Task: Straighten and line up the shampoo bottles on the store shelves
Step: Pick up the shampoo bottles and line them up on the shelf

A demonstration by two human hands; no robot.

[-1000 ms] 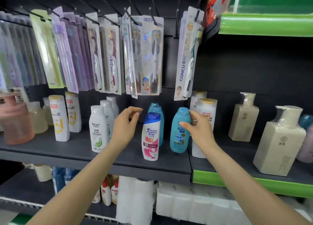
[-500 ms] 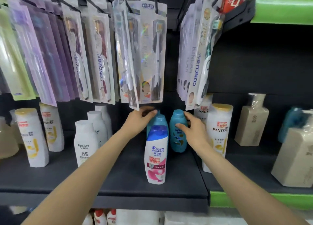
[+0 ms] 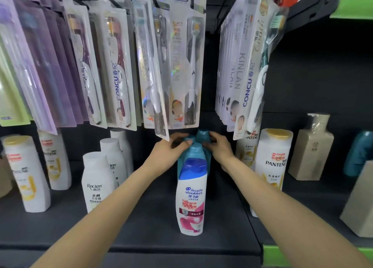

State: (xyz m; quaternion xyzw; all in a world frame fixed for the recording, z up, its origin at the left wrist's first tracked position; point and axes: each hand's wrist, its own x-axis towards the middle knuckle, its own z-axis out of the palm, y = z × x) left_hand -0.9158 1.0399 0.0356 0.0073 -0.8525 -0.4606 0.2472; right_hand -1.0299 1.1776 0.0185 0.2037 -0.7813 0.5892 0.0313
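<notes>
- The left hand (image 3: 169, 148) curls round the cap of a teal bottle (image 3: 189, 141) at the back of the dark shelf (image 3: 141, 227); the right hand (image 3: 219, 147) grips the cap of a second teal bottle (image 3: 202, 135) just beside it. Holding only the tops, either hand could tip its bottle if it pushes sideways.
- A third teal-capped bottle (image 3: 196, 152) stands between the wrists, touching or nearly touching both; a nudge could knock it forward.
- The Head & Shoulders bottle (image 3: 191, 197) stands upright in front, in line with them; a falling bottle behind could topple it off the shelf edge.
- The hanging toothbrush packs (image 3: 181, 65) dangle just above the knuckles and partly hide the caps, so lifting the hands could snag them.
- The Pantene bottle (image 3: 274, 166) stands near the right forearm; a wide elbow swing could shove it askew.
</notes>
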